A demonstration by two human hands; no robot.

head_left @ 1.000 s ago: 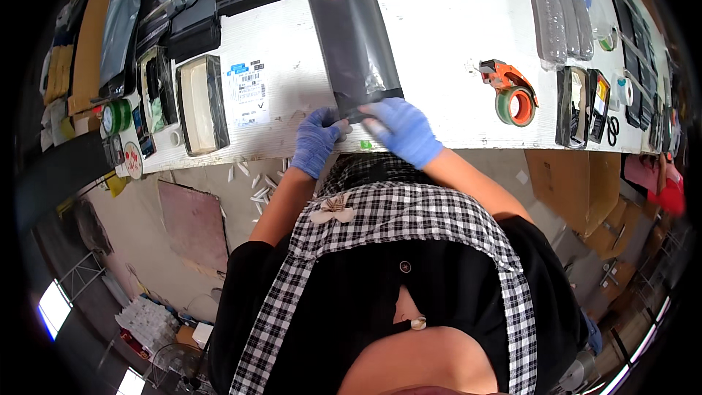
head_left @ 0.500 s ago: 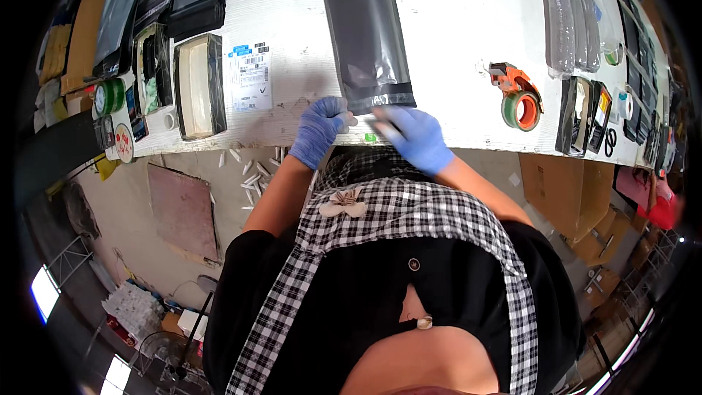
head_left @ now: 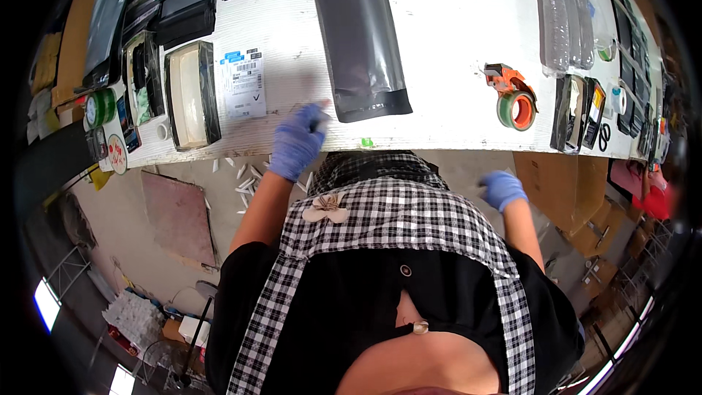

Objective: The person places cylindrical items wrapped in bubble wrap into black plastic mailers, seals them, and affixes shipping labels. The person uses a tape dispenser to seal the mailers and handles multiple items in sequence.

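A long dark grey plastic mailing bag point(head_left: 360, 44) lies lengthwise on the white table point(head_left: 446, 51), its near end crossed by a blacker band. My left hand point(head_left: 297, 143), in a blue glove with bare fingertips, hovers by the bag's near left corner, index finger stretched out and nothing visible in it. A printed shipping label point(head_left: 244, 84) lies to the left of that hand. My right hand point(head_left: 503, 190), gloved alike, is off the table, over the floor beyond the near edge. Its fingers are smeared by motion, so their grip is unclear.
An orange tape dispenser point(head_left: 514, 96) stands to the right of the bag. At the left is an open shallow box point(head_left: 192, 95); bubble-wrap rolls point(head_left: 559, 14) lie far right. Black scissors point(head_left: 604, 137) sit near the right edge. White strips point(head_left: 245, 186) litter the floor.
My right hand has left the bag's near end and moved right and down, past the table edge. The left hand has shifted left and away from the bag, which stays lying flat.
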